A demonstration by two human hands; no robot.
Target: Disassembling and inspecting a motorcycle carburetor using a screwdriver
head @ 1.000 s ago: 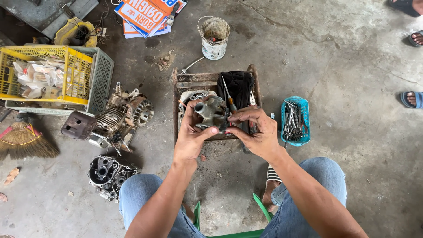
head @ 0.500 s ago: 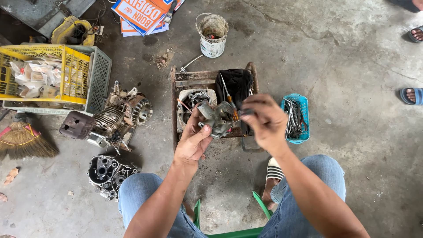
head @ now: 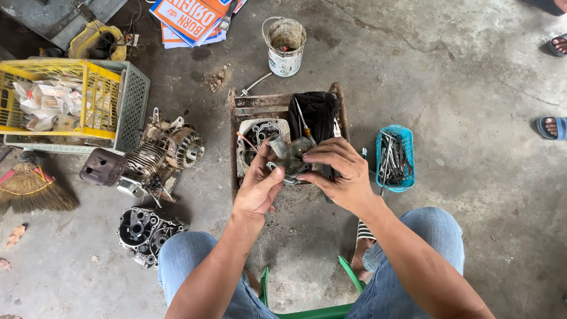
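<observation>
I hold a grey metal engine part [head: 290, 155] over a rusty metal tray [head: 242, 106] on the concrete floor. My left hand [head: 258, 188] supports it from the left and below. My right hand [head: 336, 171] grips it from the right, fingers curled over its top. Under the part, inside the tray, lies a round grey engine casing [head: 255, 134], with a black cloth [head: 319, 112] and a screwdriver at the tray's far right.
A blue basket of tools [head: 394, 158] sits right of the tray. An engine block [head: 159, 155] and a dark crankcase half [head: 143, 231] lie left. A yellow crate [head: 59, 100], a paint bucket [head: 284, 45], a broom [head: 32, 189] and another person's sandalled foot [head: 552, 126] surround.
My right hand came down from above the part and closed onto its right side. My left hand shifted slightly under it. The part stays over the tray.
</observation>
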